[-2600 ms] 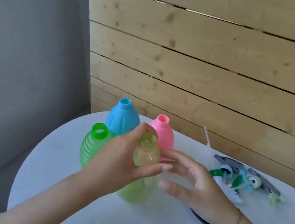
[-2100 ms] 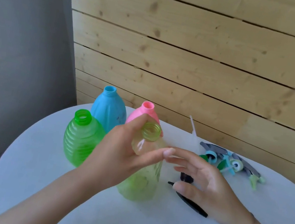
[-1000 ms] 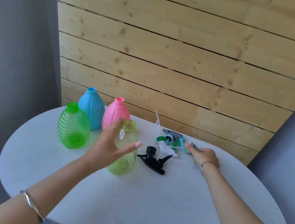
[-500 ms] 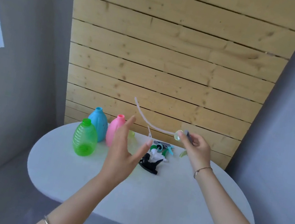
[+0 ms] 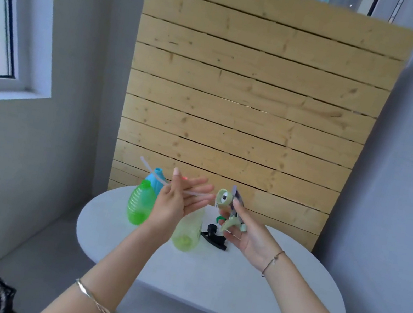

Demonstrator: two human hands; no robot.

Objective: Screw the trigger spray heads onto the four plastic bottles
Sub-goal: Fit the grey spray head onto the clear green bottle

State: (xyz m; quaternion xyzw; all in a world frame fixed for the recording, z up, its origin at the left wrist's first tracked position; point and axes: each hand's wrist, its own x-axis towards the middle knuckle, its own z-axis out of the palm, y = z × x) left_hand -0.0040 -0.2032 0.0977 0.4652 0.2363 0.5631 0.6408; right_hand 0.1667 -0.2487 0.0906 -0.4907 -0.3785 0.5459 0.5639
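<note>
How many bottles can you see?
3: a green bottle at the left, a blue bottle behind it, and a yellow bottle just below the left hand. Another bottle may be hidden behind that hand.

Colour rundown: the ribbed bottle (image 5: 140,206) left of centre was bright lime green with horizontal ridges. The rear bottle (image 5: 156,187) was sky blue, and the see-through bottle (image 5: 187,233) was a pale yellow-green. The trigger head (image 5: 229,207) held up mid-frame was pastel green with a grey top, and its dip tube (image 5: 152,171) was milky clear. The other spray head (image 5: 214,239) on the white table (image 5: 233,277) was black. The backdrop panel (image 5: 249,108) was pale, knotty pine slats.
</note>
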